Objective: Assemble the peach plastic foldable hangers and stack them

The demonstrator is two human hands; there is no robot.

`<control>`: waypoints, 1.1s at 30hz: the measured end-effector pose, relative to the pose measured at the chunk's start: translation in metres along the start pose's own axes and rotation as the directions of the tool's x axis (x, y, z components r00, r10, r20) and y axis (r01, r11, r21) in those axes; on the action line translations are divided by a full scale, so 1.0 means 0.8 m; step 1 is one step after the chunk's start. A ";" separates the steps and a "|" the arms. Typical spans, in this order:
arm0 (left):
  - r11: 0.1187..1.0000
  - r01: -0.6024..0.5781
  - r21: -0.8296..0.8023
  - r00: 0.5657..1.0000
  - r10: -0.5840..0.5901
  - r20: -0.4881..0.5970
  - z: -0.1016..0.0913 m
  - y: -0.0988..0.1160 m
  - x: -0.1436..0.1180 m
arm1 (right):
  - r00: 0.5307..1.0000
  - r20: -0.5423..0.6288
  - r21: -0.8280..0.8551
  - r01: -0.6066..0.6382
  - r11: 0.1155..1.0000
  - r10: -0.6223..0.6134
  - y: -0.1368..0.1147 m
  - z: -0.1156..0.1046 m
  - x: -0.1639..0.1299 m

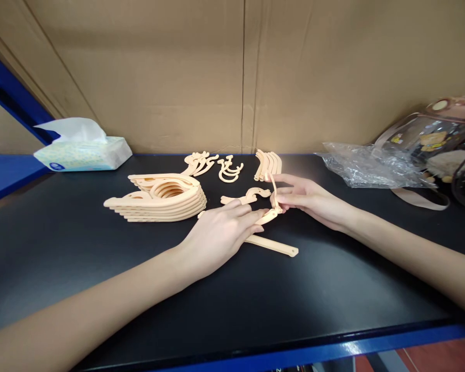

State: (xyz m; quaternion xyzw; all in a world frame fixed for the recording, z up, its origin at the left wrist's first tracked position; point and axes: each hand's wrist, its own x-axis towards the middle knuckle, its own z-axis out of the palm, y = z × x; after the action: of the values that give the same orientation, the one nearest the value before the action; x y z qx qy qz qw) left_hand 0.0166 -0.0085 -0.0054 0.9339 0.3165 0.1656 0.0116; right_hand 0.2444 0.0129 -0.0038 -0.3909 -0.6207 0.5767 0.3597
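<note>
My left hand (220, 230) lies over a beige plastic hanger arm (269, 217) on the black tabletop, its fingers holding the piece down and hiding much of it. Between the thumb and fingers of my right hand (312, 200) is a thin curved hanger piece (274, 187), standing upright at the end of that arm; whether the two are joined I cannot tell. A straight hanger bar (275, 245) pokes out below my left hand. Just beyond my fingers rests a hook-shaped hanger part (252, 195). Left of the hands is a neat stack of folded hangers (158, 206).
Along the back lie loose hanger pieces (199, 163), hooks (229, 170) and a row of curved arms (269, 163). A tissue pack (83, 152) is at back left. Crumpled clear plastic (375, 168) and a transparent bag (430, 137) sit at right. Cardboard (158, 67) stands behind.
</note>
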 end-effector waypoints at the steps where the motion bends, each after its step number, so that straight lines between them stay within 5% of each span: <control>1: 1.000 -0.001 -0.006 1.000 0.001 -0.002 0.000 0.000 0.000 | 1.000 0.001 -0.005 0.000 1.000 0.000 0.001 0.000 0.000; 33: 0.989 -0.059 0.136 0.996 0.068 -0.060 0.002 0.005 -0.002 | 0.991 -0.117 -0.078 0.051 0.996 -0.060 -0.001 0.013 -0.002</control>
State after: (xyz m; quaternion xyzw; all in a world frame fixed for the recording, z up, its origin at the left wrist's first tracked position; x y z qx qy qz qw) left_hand 0.0182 -0.0124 -0.0071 0.9364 0.2971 0.1745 -0.0666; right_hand 0.2358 0.0074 -0.0041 -0.4204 -0.6301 0.5183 0.3969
